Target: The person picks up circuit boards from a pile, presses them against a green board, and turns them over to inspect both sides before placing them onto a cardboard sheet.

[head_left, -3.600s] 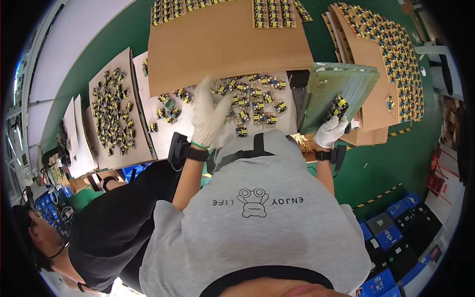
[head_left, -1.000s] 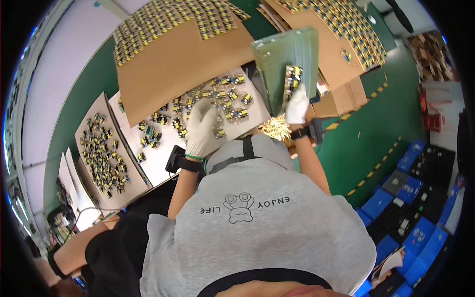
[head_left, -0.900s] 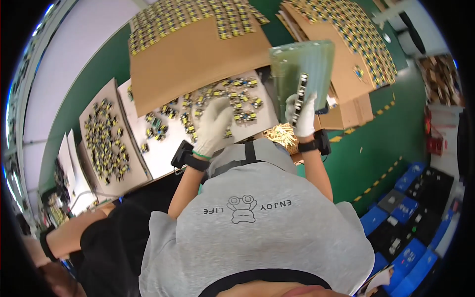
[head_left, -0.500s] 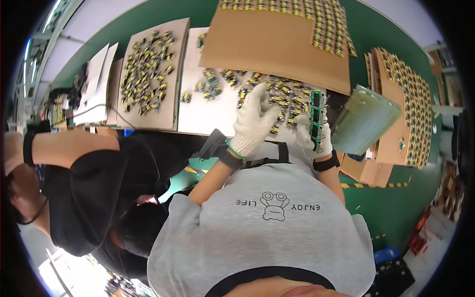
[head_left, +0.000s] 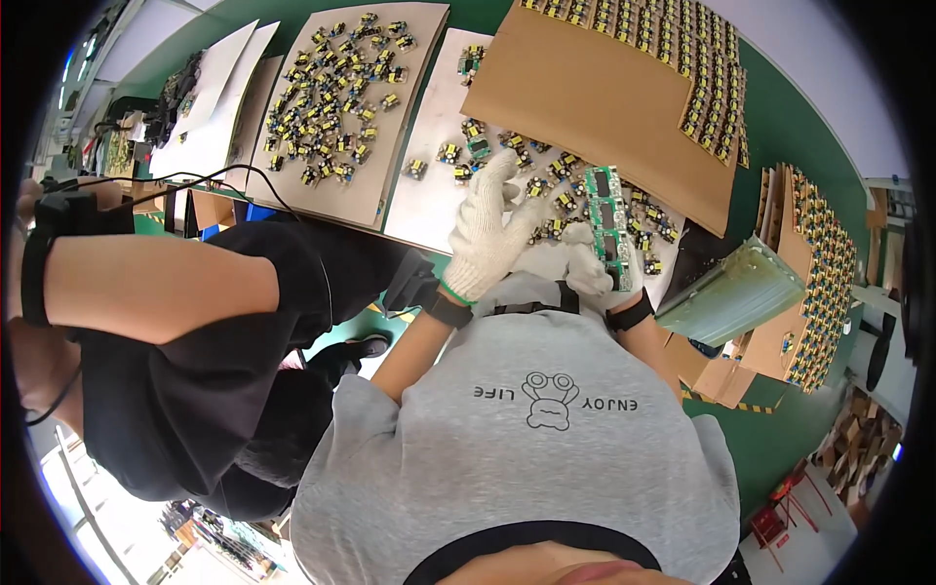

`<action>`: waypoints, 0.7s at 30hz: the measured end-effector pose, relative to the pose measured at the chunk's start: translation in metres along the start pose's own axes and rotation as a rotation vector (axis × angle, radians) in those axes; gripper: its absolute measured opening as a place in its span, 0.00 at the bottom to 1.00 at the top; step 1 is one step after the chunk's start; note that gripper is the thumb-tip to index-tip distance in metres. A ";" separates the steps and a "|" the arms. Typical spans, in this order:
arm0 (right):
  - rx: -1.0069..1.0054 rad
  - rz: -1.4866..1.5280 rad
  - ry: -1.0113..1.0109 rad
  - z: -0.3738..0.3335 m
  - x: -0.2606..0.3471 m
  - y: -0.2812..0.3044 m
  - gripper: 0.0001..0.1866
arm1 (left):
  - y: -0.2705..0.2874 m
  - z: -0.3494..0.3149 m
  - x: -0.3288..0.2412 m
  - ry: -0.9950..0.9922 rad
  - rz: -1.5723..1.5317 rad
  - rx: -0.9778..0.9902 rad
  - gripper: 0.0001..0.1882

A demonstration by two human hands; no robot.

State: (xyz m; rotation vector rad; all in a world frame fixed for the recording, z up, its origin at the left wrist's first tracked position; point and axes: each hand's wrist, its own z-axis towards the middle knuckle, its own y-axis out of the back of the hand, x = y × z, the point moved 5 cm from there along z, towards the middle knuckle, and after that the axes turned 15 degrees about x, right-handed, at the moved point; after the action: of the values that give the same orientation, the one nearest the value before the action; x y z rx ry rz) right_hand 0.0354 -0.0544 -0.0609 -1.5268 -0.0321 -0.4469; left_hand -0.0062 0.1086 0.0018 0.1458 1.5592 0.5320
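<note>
My right hand (head_left: 589, 269), in a white knit glove, grips a long green circuit board panel (head_left: 608, 222) near its lower end. The panel stands tilted upward, with several dark rectangular sections along its face. To its left my left hand (head_left: 483, 234), gloved as well, is open with fingers bent and thumb apart; nothing shows in it. Small circuit boards with yellow and black parts (head_left: 564, 168) lie scattered around and beyond both hands on a pale sheet (head_left: 429, 190). The panel and my right hand hide some of these.
A large cardboard sheet (head_left: 575, 83) bears rows of small boards at its far edge. Left of it, another sheet (head_left: 375, 190) holds a loose pile. At right are a greenish translucent bin (head_left: 736, 292) and a stack with boards in rows (head_left: 824, 273). A person in black (head_left: 185, 390) works at left.
The circuit board panel has turned so that more of its face shows, and its top leans left. My left hand stays open. The whole view has swung, shifting the table in the picture.
</note>
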 end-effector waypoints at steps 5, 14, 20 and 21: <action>-0.447 -0.635 -0.574 0.015 0.012 0.005 0.32 | 0.010 0.012 -0.034 -0.315 0.592 0.018 0.27; -0.788 -2.135 -0.402 0.060 0.007 -0.006 0.20 | -0.005 -0.008 0.011 -0.181 0.953 0.359 0.23; -0.614 -1.527 -0.500 0.085 -0.011 0.029 0.35 | 0.023 -0.022 0.042 -0.063 0.874 0.197 0.19; -0.605 -1.531 -0.499 0.092 -0.016 0.031 0.35 | 0.028 -0.024 0.045 -0.022 0.859 0.203 0.15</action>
State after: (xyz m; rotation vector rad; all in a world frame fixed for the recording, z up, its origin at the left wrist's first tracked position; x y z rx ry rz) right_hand 0.0533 0.0385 -0.0897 -1.9357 -1.6571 -1.3212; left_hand -0.0391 0.1463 -0.0283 0.9999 1.4811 1.0251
